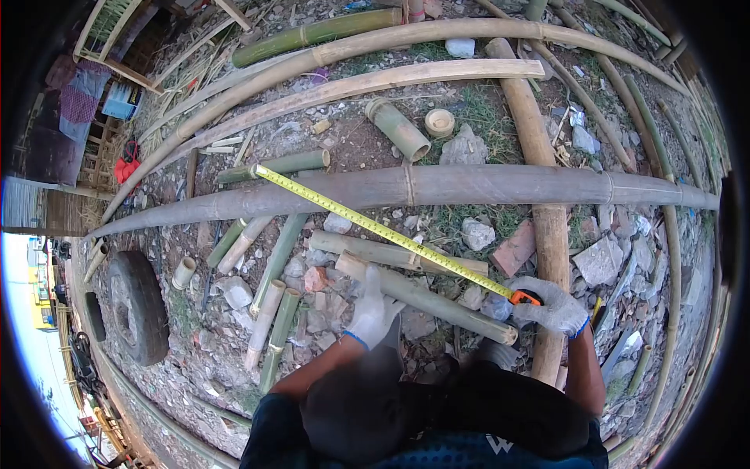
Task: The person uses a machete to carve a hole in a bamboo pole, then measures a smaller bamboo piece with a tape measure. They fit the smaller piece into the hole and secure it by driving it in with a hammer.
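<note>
In a white knit glove, my left hand point(373, 309) is at the left part of a short cut bamboo piece point(437, 303). One finger or the thumb lies over the bamboo, and the other fingers look wrapped beneath it, partly hidden. My right hand point(553, 305), gloved too, is closed around an orange and black tape measure point(526, 298). Its yellow blade point(375, 226) is pulled out to the upper left, above the bamboo piece. The blade's free end crosses over a long grey bamboo pole point(484, 186).
A thick bamboo pole point(539, 234) runs under the grey one. More cut bamboo pieces point(398, 129) and broken stones point(600, 259) litter the ground. An old tyre point(137, 307) lies at left. A red brick piece point(515, 248) sits near my right hand.
</note>
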### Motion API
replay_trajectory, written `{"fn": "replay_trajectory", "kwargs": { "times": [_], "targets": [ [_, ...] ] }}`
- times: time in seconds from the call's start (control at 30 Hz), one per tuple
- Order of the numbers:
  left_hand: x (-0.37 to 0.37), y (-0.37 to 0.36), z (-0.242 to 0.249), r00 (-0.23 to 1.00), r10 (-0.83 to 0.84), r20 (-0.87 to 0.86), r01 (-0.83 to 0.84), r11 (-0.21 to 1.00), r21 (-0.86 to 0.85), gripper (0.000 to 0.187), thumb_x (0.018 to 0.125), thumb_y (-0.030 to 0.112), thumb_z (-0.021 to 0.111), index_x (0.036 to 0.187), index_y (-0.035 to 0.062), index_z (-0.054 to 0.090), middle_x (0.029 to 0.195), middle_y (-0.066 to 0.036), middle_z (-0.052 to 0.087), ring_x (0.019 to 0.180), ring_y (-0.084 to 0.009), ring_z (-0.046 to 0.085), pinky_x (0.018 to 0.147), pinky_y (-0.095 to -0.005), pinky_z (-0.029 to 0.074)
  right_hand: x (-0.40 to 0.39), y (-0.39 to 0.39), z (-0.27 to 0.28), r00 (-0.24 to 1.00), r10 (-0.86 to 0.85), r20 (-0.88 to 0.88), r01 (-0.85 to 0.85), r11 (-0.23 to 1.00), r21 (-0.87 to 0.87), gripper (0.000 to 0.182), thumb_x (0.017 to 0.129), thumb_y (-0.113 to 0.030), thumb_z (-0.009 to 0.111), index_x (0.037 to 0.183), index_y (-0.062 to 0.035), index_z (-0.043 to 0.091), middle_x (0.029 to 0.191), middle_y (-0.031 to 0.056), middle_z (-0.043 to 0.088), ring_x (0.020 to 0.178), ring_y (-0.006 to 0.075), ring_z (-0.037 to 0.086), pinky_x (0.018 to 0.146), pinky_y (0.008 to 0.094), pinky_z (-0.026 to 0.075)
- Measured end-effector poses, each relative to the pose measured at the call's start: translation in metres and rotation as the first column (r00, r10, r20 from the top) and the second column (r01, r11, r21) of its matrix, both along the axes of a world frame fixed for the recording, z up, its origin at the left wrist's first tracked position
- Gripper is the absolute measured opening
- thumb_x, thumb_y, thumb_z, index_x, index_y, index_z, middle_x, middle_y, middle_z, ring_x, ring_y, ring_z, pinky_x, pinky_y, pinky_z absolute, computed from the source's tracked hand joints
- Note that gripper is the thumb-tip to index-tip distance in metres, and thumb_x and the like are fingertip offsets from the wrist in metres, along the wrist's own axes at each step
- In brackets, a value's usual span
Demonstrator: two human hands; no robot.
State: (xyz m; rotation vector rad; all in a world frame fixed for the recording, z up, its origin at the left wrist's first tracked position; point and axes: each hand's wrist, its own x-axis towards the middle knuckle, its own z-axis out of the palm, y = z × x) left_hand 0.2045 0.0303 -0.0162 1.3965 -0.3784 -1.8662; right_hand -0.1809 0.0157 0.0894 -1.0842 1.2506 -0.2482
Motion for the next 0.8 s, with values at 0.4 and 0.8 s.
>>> {"fn": "replay_trajectory", "kwargs": {
  "times": [0.4,0.8],
  "targets": [
    [0.212,-0.08,0.008,-0.103,-0.028,0.994,0.471,0.879,0.074,0.068,0.086,0.027,0.079,0.142,-0.0009,0.054,0.125,-0.029,0.065,0.117,-0.0475,0.063,0.102,-0.0535,0.051,0.017,-0.056,0.029,0.987,0.144,-0.066,-0.139,0.987,0.08,0.05,0.091,-0.02,0.085,0.135,-0.0049,0.066,0.114,0.0056,0.07,0.102,0.0142,0.065,0.092,0.0322,0.056],
    [0.212,-0.072,0.189,0.422,-0.139,0.896,0.551,0.824,-0.131,0.058,0.085,0.025,0.079,0.133,-0.0007,0.058,0.107,-0.014,0.066,0.1,-0.0314,0.069,0.094,-0.0447,0.056,0.027,-0.025,0.032,0.987,-0.088,0.137,0.077,0.994,0.084,0.044,0.092,-0.015,0.081,0.132,-0.0025,0.067,0.113,0.0048,0.067,0.104,0.0142,0.064,0.093,0.031,0.055]
  ]
}}
